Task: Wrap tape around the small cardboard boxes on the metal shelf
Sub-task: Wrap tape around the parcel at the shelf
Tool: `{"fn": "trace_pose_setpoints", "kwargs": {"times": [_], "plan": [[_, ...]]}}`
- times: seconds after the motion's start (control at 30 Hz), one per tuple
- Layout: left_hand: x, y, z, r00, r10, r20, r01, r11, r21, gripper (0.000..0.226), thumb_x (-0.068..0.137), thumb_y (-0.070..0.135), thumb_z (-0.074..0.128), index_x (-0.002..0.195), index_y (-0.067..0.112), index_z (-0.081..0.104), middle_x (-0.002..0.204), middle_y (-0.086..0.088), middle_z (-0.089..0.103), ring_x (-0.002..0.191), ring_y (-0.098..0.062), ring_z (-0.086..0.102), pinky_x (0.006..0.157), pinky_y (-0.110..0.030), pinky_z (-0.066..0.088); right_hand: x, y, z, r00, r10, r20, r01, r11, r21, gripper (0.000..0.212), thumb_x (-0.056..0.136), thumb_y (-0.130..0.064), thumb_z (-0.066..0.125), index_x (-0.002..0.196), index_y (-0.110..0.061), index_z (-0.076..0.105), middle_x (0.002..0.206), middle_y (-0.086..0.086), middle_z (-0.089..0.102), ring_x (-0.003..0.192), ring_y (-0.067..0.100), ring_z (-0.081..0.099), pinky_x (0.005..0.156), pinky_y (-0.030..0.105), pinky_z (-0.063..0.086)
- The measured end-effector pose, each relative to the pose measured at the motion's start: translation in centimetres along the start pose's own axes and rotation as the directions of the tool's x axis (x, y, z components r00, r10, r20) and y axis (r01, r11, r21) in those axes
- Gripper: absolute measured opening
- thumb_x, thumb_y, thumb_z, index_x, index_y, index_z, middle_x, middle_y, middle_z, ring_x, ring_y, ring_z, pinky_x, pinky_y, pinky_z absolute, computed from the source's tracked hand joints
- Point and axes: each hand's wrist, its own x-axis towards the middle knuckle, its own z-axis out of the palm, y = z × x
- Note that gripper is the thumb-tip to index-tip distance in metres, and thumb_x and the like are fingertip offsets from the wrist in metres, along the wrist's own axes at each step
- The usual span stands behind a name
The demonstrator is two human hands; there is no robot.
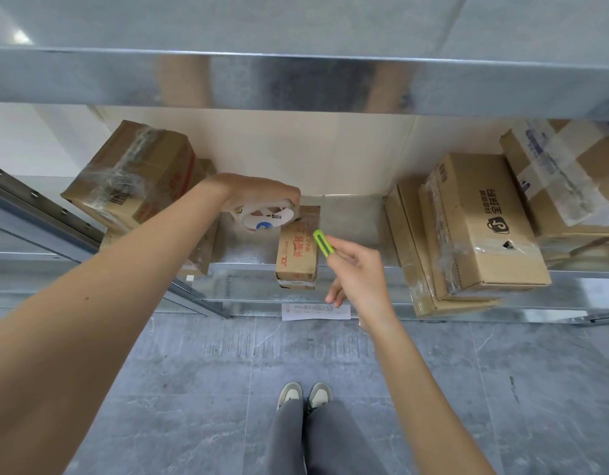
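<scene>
The left hand [258, 193] reaches in under the top shelf and its grip is closed around a white roll of clear tape [267, 217]; the fingers curl over the top of the roll. The roll sits just above the back end of a small brown cardboard box with red letters [297, 253], and clear tape lies shiny over that back end. The right hand [359, 274] pinches a bright green little cutter [323, 243] between the thumb and first fingers, while its other fingers hang loose. The tip of the cutter is right at the right side of the small box, but I cannot tell if it touches. The small box stands on the shiny metal shelf [351, 217], with its front end sticking out past the shelf edge. To the left a bigger brown box wrapped in clear tape [135, 173] leans on other boxes. To the right flat brown boxes are stacked [481, 228]. A white paper slip [315, 311] hangs at the shelf front. Below is the grey tiled floor [193, 371], with two pale shoes [304, 394].
</scene>
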Motion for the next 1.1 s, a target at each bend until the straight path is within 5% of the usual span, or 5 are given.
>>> {"fn": "trace_pose_setpoints", "kwargs": {"times": [0.17,0.27,0.53,0.83,1.1], "plan": [[0.9,-1.1,-0.6,0.998,0.055,-0.022,-0.056,0.996,-0.063,0.036,0.090,0.048,0.055,0.119,0.028,0.064,0.115,0.001,0.061,0.088,-0.015,0.059,0.064,-0.021,0.046,3.4,1.3,-1.6,0.941,-0.156,-0.301,0.093,0.973,-0.213,0.044,0.091,0.000,0.048,0.128,-0.020,0.059,0.097,-0.012,0.068,0.056,0.024,0.068,0.054,0.027,0.054],[0.8,-2.5,0.7,0.980,0.128,-0.150,-0.131,0.991,-0.007,0.031,0.082,0.050,0.050,0.099,0.027,0.061,0.102,0.005,0.062,0.087,-0.016,0.058,0.074,-0.027,0.041,7.2,3.8,-1.9,0.939,-0.241,-0.247,0.044,0.793,-0.608,0.051,0.091,0.006,0.043,0.137,-0.013,0.055,0.112,0.017,0.064,0.095,0.034,0.063,0.084,0.030,0.045],[0.0,-8.4,5.9,0.868,0.136,-0.477,-0.359,0.836,-0.415,0.012,0.093,0.033,0.057,0.101,0.034,0.067,0.094,0.028,0.065,0.088,0.015,0.058,0.074,-0.009,0.041,11.1,8.0,-2.2,0.914,-0.407,-0.015,0.121,0.307,-0.944,0.067,0.090,0.006,0.044,0.150,-0.021,0.034,0.119,0.015,0.052,0.105,0.032,0.048,0.085,0.038,0.040],[-5.2,-7.5,9.2,0.738,0.236,-0.633,-0.569,0.721,-0.395,0.024,0.087,0.032,0.054,0.108,0.026,0.065,0.115,0.012,0.065,0.115,-0.003,0.056,0.097,-0.019,0.040,2.2,-3.3,2.2,0.892,-0.448,0.055,0.451,0.877,-0.165,0.014,0.089,-0.019,0.068,0.102,-0.017,0.074,0.099,-0.004,0.072,0.089,0.012,0.065,0.078,0.018,0.047],[-7.4,-7.7,10.1,0.661,0.319,-0.679,-0.640,0.712,-0.288,0.024,0.085,0.042,0.053,0.106,0.038,0.064,0.116,0.008,0.063,0.120,-0.014,0.053,0.102,-0.034,0.041,-0.8,-5.8,3.7,0.913,-0.328,0.242,0.356,0.931,-0.084,0.007,0.079,-0.002,0.075,0.083,-0.008,0.072,0.074,-0.003,0.068,0.066,0.000,0.056,0.067,0.011,0.042]]}}
